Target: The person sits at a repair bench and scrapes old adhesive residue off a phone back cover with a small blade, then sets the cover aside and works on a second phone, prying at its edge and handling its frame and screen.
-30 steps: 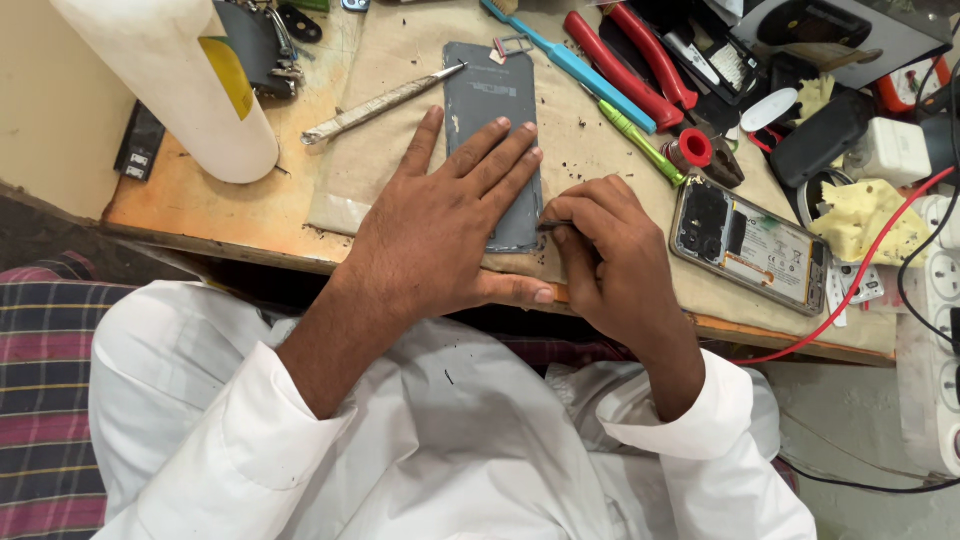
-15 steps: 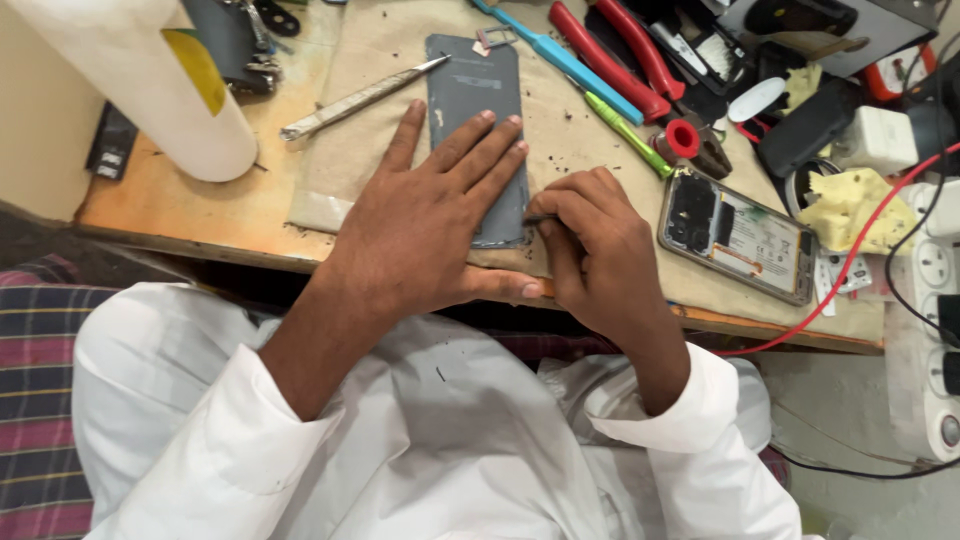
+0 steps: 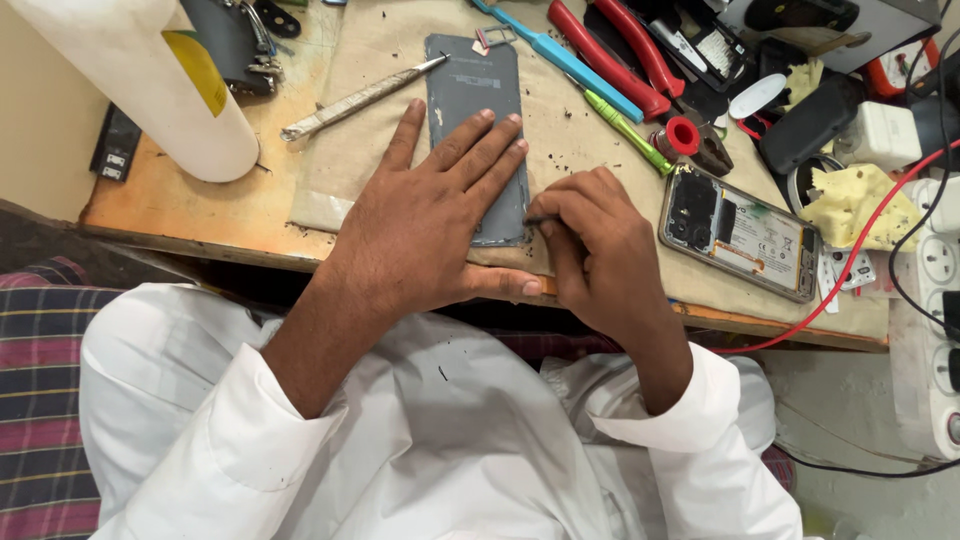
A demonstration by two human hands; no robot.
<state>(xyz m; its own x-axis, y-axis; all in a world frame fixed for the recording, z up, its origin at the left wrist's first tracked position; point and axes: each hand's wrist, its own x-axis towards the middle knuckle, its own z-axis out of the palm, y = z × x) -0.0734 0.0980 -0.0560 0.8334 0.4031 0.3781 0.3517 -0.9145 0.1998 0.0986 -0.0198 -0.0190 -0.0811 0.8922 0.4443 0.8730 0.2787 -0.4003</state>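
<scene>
— Pressing flat on the grey phone back cover (image 3: 470,95), the left hand (image 3: 430,215) lies open with fingers spread, pinning the cover to the beige mat (image 3: 560,150) near the front edge of the table (image 3: 190,215).

— And the right hand (image 3: 600,250)?

— Curled tight, pinching a thin dark tool (image 3: 540,219) whose tip touches the cover's right edge, close to its near corner.

— Any containers?

— Only a white cylinder with a yellow label (image 3: 150,80) at the left end of the table; what it holds cannot be told.

— What lies around?

— An opened phone body (image 3: 745,230), insides up, sits just right of the right hand near the front edge. Behind it lie a green screwdriver (image 3: 625,130), a blue tool (image 3: 570,60), red-handled pliers (image 3: 620,55) and a small red spool (image 3: 684,136). A metal blade (image 3: 355,100) rests on the mat's left side, tip near the cover's far corner. A red wire (image 3: 850,270) runs along the right end, beside yellowish sponge pieces (image 3: 860,200) and a white power strip (image 3: 935,300).
</scene>
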